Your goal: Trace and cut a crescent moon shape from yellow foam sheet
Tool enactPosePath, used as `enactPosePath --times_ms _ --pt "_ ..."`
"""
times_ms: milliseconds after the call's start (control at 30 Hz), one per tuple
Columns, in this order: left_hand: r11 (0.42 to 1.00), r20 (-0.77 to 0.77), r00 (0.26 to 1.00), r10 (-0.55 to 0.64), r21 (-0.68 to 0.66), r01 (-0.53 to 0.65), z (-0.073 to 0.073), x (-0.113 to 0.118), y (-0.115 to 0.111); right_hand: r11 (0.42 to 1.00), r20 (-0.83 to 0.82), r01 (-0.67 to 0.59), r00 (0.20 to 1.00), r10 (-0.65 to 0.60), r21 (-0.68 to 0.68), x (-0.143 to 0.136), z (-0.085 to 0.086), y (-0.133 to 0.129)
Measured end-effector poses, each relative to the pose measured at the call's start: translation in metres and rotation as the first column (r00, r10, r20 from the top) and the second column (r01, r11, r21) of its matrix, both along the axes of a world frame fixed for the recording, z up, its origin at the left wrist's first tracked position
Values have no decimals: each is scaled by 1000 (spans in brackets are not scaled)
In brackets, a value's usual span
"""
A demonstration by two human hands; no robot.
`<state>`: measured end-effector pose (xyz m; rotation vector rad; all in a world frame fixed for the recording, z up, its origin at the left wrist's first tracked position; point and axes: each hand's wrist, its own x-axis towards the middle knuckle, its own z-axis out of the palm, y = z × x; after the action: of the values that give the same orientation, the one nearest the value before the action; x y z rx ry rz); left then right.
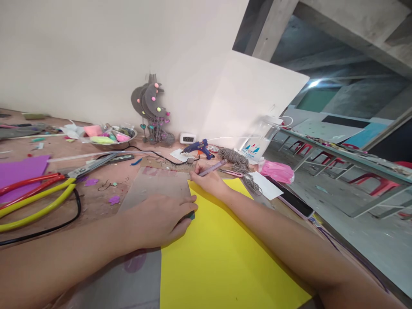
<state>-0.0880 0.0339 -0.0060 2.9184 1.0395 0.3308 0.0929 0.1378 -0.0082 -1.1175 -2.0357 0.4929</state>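
A sheet of yellow paper or foam (222, 257) lies over a grey, see-through mat (131, 274). My right hand (207, 181) rests at the sheet's far left corner, its fingers closed round a light purple pen (213, 168). The pen's tip is hidden by the hand. At the sheet's left edge is my left hand (161, 221), thumb and fingers closed on a small dark teal piece (192, 215). Most of that piece is covered, so its kind does not show.
Large scissors (61, 180), purple sheet (22, 174) and purple flower cutouts (114, 200) lie left. Behind are a bowl of colourful bits (112, 139), a clock (187, 137), a blue glue gun (198, 148) and grey yarn (233, 158). A phone (294, 199) lies right.
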Motion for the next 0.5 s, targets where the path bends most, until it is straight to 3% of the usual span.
enactPosePath --times_ms 200,500 --pt "1000 23 1000 10 -3 -10 2 0 -2 999 25 -33 999 33 27 0 -1 0" --pt "1000 18 1000 12 -14 -12 0 0 -1 998 4 17 1000 -18 53 2 -2 2"
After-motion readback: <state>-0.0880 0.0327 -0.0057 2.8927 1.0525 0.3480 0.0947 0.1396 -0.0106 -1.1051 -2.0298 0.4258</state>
